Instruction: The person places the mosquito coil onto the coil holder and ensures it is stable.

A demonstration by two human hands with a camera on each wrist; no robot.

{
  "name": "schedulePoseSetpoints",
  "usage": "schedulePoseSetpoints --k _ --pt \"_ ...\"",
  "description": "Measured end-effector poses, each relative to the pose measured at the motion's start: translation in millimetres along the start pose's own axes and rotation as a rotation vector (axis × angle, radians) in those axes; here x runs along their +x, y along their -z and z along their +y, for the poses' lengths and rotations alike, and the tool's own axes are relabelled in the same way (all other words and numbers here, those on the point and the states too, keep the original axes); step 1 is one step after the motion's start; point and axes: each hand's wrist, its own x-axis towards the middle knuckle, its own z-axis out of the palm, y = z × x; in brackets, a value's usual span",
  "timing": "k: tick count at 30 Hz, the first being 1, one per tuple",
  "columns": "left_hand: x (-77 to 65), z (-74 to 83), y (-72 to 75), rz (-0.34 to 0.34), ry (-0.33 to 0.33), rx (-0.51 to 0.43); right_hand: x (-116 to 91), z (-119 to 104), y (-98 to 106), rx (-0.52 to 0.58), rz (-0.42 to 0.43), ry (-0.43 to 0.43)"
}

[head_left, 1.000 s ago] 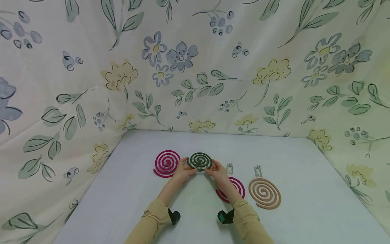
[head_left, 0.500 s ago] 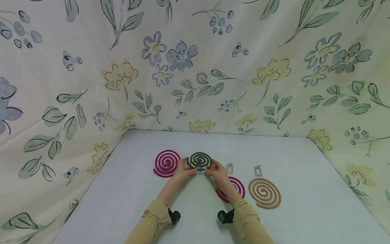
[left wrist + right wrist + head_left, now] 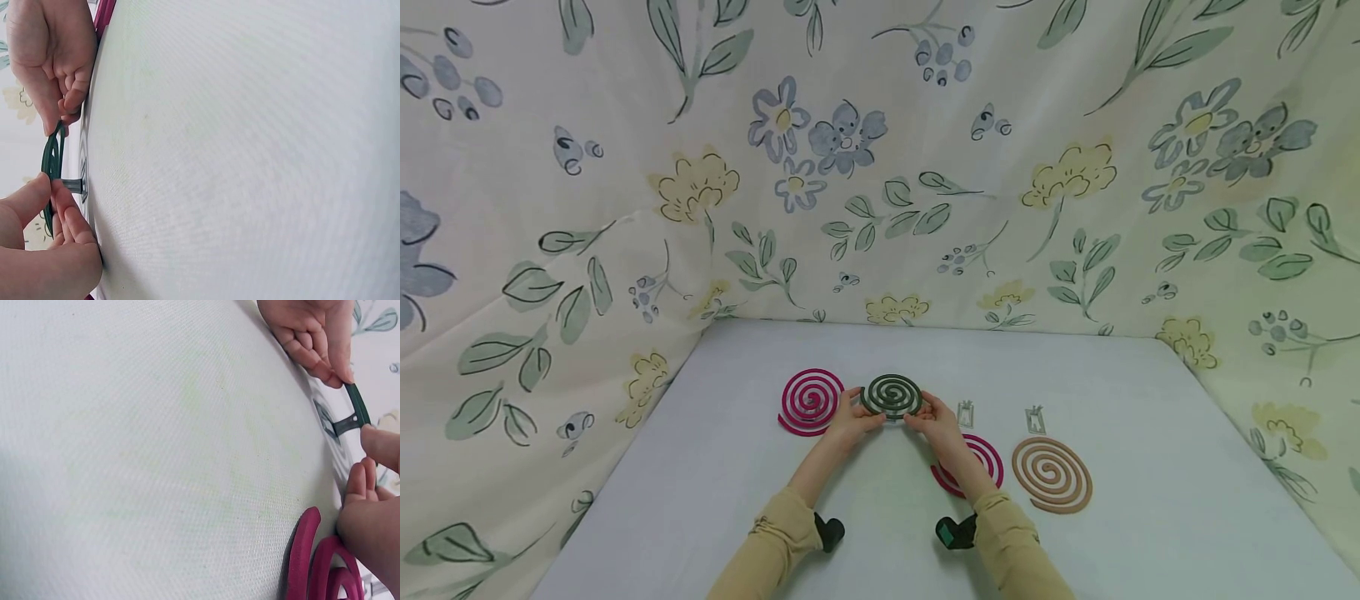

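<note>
A dark green mosquito coil [image 3: 891,393] is held level just above the table, with a small metal stand [image 3: 74,185] under its middle. My left hand [image 3: 850,422] pinches the coil's left edge between thumb and fingers. On the opposite edge, the thumb and fingers of my right hand [image 3: 942,427] pinch it too. In the right wrist view the stand's upright [image 3: 345,425] reaches up to the coil's underside. To the left lies a pink mosquito coil [image 3: 812,400], close to my left fingers. My right forearm partly hides a second pink coil [image 3: 988,458].
A tan mosquito coil [image 3: 1052,476] lies at the right on the white table [image 3: 1150,467]. Behind the right-hand coils are two flat metal stands, one nearer [image 3: 966,414] and one farther right [image 3: 1035,420]. A floral cloth [image 3: 880,250] hangs behind the table.
</note>
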Motion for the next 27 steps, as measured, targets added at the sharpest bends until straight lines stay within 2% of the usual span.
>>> schedulePoseSetpoints --k 27 --pt "0.1 1.0 0.0 -0.017 -0.008 -0.007 -1.7 -1.3 0.9 0.006 -0.015 0.003"
